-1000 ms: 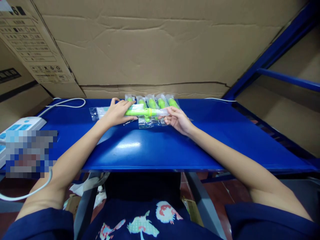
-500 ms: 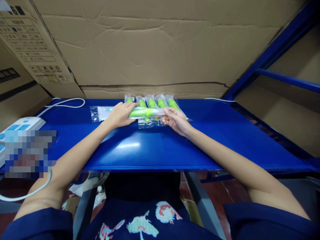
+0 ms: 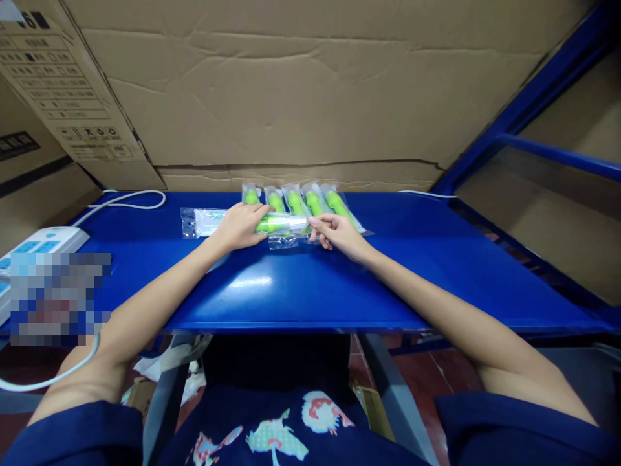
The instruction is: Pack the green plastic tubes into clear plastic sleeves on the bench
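A long clear plastic bag holding a bright green tube-shaped item (image 3: 272,223) lies crosswise between my hands above the blue table. Its exact kind is unclear. My left hand (image 3: 242,225) is closed around its middle, with the flat bag end (image 3: 206,222) and a pale printed insert sticking out to the left. At the right end, my right hand (image 3: 339,235) pinches the bag between thumb and fingers. Directly behind stand out several similar bagged green items (image 3: 314,203), lying side by side and partly covered by the held one.
A white power strip (image 3: 48,249) with a cable sits at the table's left, near a blurred-out object (image 3: 58,299). Cardboard (image 3: 310,97) walls the back. A blue metal frame (image 3: 543,97) rises at right. The blue table's (image 3: 301,298) front edge is close to my body.
My left hand and the bag's left end have shifted slightly right. My right fingers have moved a little left, and less of the bag end shows between my hands.
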Motion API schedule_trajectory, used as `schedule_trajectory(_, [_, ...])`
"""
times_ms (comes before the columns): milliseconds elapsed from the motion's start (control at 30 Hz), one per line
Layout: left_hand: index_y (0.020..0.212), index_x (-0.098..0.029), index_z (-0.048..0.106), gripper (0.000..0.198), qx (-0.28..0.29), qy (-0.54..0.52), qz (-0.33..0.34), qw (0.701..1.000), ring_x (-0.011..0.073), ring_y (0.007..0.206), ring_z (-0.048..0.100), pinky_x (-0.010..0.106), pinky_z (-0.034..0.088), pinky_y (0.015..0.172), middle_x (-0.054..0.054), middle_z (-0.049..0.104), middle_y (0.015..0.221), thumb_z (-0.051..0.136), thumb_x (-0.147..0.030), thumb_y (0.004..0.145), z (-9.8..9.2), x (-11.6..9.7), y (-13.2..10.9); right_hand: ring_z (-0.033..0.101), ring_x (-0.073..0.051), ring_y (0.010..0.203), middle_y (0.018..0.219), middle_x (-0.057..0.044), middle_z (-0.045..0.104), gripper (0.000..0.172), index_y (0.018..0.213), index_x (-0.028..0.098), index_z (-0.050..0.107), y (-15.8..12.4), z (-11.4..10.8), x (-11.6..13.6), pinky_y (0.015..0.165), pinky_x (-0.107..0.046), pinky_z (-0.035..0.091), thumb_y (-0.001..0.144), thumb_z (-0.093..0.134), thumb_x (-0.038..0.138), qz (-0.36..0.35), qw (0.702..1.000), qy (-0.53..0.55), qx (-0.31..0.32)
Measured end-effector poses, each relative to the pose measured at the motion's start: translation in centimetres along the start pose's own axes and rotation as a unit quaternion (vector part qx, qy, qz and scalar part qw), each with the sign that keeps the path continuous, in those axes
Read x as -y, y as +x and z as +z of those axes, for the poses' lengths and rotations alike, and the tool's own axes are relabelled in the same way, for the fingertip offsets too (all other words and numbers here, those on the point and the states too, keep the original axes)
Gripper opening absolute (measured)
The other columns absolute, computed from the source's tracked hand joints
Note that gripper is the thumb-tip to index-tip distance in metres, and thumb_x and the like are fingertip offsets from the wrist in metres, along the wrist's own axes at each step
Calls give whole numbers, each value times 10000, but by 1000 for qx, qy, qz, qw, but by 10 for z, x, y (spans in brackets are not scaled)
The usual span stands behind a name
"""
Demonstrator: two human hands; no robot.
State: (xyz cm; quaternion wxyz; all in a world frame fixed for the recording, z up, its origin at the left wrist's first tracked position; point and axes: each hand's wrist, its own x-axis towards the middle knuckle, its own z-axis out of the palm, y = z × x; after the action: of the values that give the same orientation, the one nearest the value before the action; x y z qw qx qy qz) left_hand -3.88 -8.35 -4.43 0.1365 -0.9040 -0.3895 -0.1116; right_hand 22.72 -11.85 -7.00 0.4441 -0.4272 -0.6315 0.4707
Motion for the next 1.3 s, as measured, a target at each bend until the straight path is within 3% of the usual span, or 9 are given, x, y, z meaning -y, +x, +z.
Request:
schedule_trajectory(200, [1309,-161,585,517,-13,4,-16,1000,325,1095,693,400,500,880,151,717,1239,606,-348,828,1,8,-2,493,-85,429,674,-9,695,395,951,181,707,-3,-1,2,387,-233,358,829,753,554,-46,998,-40,-23])
schedule_trajectory(467, [1294,-172,610,537,-14,-45,-12,999,304,1060,715,361,509,837,117,743,1204,636,-464,844,-1,0,-1,512,-82,417,693,-52,702,582,845,155,720,-6,6,6,355,-225,354,830,659,733,-25,999,-20,5])
schedule_trajectory(600, [1280,-179,623,510,-22,-37,5,999,294,1044,714,369,502,857,115,745,1197,639,-439,842,1,0,-1,481,-72,392,659,-41,696,501,809,155,705,-2,-3,8,336,-216,318,792,752,654,-26,999,-19,-26])
schedule_trajectory(700, [1295,-174,618,515,-18,-36,16,999,302,1065,705,383,495,874,117,739,1217,640,-432,850,0,-3,-1,485,-73,391,652,-30,701,423,789,164,694,-3,-2,7,332,-213,307,762,800,573,-21,1000,-22,-3])
schedule_trajectory(867, [1317,-169,610,503,-1,-41,27,999,315,1096,695,391,492,878,120,732,1233,624,-402,871,-4,-12,-1,467,-72,352,660,-29,721,391,963,144,754,-12,10,6,330,-219,312,808,763,503,-14,996,-72,52])
schedule_trajectory(1000, [1310,-168,612,488,6,-39,33,999,320,1112,691,398,497,895,127,724,1253,627,-371,867,-6,-18,-1,465,-67,331,655,-40,729,391,841,147,742,-18,16,10,346,-215,344,866,695,535,-26,991,-114,71])
schedule_trajectory(1067, [1306,-171,614,479,9,-40,32,999,315,1110,693,396,503,896,120,727,1251,623,-357,865,-5,-18,-1,466,-70,325,648,-42,723,409,808,149,730,-19,16,12,347,-219,345,894,662,544,-33,992,-113,51])
schedule_trajectory(1200, [1299,-178,621,464,13,-37,15,999,301,1083,701,385,507,879,110,737,1222,605,-344,866,-2,-15,0,479,-90,332,626,-26,700,390,960,146,762,-18,13,17,357,-238,367,908,645,515,-57,995,-84,-18])
schedule_trajectory(1300, [1287,-166,627,457,22,-31,9,999,305,1081,700,386,501,880,110,738,1212,602,-350,870,-3,-14,0,498,-92,347,648,-34,710,424,1036,124,773,-19,12,17,384,-241,386,917,621,502,-59,994,-87,8])
